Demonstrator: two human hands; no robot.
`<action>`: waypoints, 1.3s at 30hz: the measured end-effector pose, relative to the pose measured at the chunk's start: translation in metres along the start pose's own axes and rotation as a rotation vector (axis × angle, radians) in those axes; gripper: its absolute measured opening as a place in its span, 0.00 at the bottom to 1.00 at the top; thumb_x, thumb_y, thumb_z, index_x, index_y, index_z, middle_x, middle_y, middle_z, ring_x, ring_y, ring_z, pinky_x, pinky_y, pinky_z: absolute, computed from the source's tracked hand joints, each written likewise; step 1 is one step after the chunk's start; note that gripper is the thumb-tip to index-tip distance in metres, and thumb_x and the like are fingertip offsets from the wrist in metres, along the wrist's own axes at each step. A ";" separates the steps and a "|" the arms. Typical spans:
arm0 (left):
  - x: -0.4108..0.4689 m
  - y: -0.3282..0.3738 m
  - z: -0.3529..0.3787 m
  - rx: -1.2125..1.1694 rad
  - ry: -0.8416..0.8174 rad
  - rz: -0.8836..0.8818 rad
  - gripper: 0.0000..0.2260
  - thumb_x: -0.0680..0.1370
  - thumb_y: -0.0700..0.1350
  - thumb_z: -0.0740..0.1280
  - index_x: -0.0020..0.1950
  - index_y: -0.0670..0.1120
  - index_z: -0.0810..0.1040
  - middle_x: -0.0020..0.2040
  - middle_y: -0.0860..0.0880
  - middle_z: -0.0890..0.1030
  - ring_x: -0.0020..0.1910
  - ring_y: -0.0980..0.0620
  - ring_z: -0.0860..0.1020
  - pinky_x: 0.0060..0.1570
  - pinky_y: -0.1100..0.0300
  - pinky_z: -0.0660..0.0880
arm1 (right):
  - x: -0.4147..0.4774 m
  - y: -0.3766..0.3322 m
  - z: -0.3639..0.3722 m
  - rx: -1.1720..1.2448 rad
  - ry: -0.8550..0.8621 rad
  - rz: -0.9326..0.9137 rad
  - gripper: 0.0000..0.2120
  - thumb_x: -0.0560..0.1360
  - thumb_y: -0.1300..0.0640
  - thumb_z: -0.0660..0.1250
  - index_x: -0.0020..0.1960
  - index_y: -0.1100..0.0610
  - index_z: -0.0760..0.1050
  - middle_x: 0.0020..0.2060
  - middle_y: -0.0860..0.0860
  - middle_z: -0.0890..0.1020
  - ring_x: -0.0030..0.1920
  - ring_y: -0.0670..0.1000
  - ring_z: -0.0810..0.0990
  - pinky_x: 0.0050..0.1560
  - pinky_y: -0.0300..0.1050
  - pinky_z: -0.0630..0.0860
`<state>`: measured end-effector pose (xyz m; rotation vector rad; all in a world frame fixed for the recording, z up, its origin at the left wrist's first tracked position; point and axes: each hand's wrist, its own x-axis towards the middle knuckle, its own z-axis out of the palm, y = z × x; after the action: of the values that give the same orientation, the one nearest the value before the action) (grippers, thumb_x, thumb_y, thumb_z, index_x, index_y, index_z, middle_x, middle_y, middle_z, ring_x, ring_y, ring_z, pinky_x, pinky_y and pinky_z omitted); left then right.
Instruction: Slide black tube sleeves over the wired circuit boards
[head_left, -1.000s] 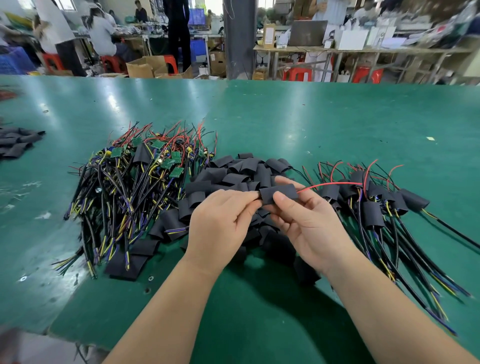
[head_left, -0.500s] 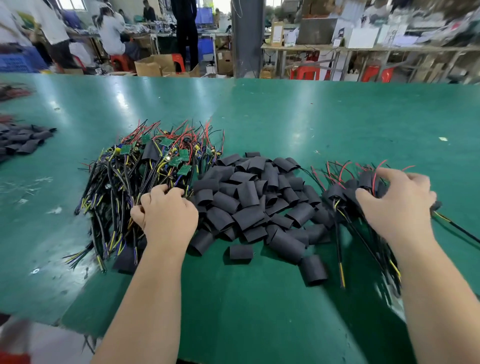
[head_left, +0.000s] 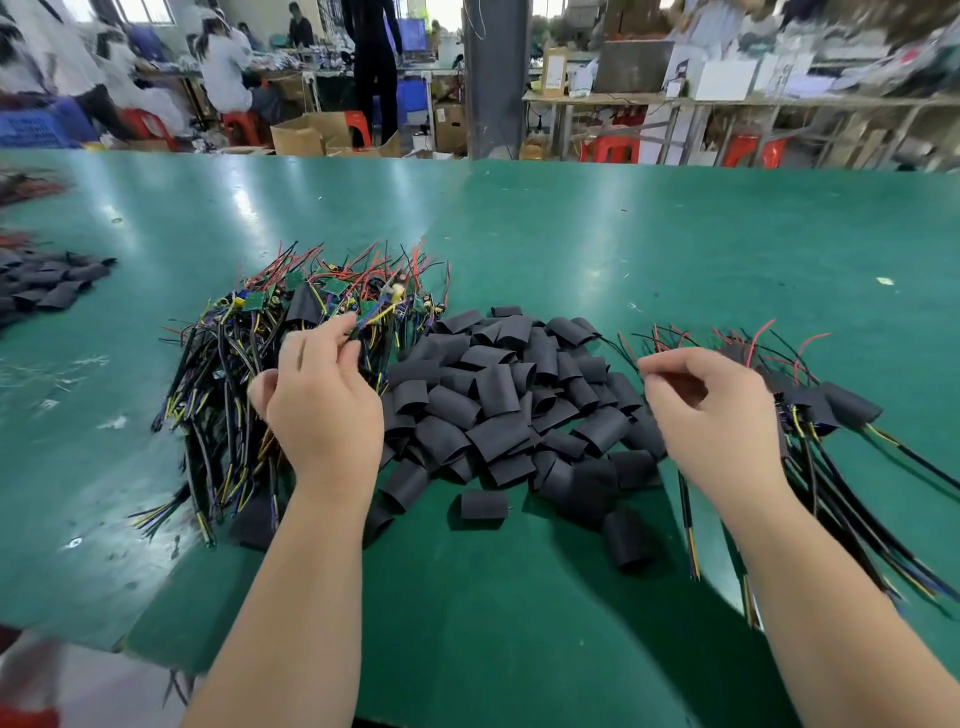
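Observation:
A heap of bare wired circuit boards (head_left: 270, 353), green boards with black, yellow and red leads, lies at the left. My left hand (head_left: 319, 400) is lifted over it and pinches the wires of one wired board (head_left: 374, 309) between thumb and forefinger. Loose black tube sleeves (head_left: 498, 400) are piled in the middle. At the right lies a bundle of sleeved boards (head_left: 831, 410). My right hand (head_left: 717, 410) hovers beside that bundle with fingers loosely curled and nothing in them.
The green table (head_left: 623, 249) stretches far back. A second pile of black sleeves (head_left: 47, 283) sits at the far left edge. The table's near-left corner (head_left: 119, 644) drops off to the floor. People and benches are beyond the table.
My left hand has risen from the wire heap, pulling up one wired board. My right hand has left the sleeved bundle and moved left, now holding nothing.

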<state>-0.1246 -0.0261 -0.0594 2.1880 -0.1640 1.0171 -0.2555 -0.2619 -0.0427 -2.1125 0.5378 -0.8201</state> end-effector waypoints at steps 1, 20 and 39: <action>-0.002 0.004 -0.001 -0.060 0.000 0.067 0.10 0.78 0.38 0.63 0.56 0.45 0.80 0.47 0.46 0.81 0.45 0.47 0.77 0.51 0.55 0.62 | 0.000 -0.001 0.002 0.141 -0.067 0.052 0.09 0.74 0.63 0.67 0.43 0.51 0.82 0.36 0.45 0.84 0.35 0.39 0.79 0.38 0.26 0.70; -0.039 0.046 0.006 -0.276 -0.435 0.551 0.11 0.78 0.47 0.65 0.54 0.46 0.84 0.42 0.52 0.82 0.40 0.55 0.72 0.44 0.53 0.66 | -0.019 -0.014 0.030 0.951 -0.341 0.199 0.07 0.72 0.67 0.68 0.49 0.60 0.79 0.37 0.54 0.84 0.40 0.54 0.84 0.35 0.38 0.76; -0.039 0.044 0.006 0.121 -0.333 0.378 0.09 0.75 0.39 0.63 0.38 0.48 0.79 0.31 0.51 0.76 0.27 0.46 0.71 0.41 0.55 0.57 | -0.018 -0.005 0.022 -0.406 -0.676 -0.389 0.25 0.63 0.45 0.78 0.57 0.51 0.79 0.44 0.44 0.74 0.43 0.42 0.72 0.47 0.34 0.67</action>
<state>-0.1645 -0.0690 -0.0652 2.4839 -0.7070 0.8658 -0.2526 -0.2368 -0.0561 -2.7290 -0.0855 -0.1474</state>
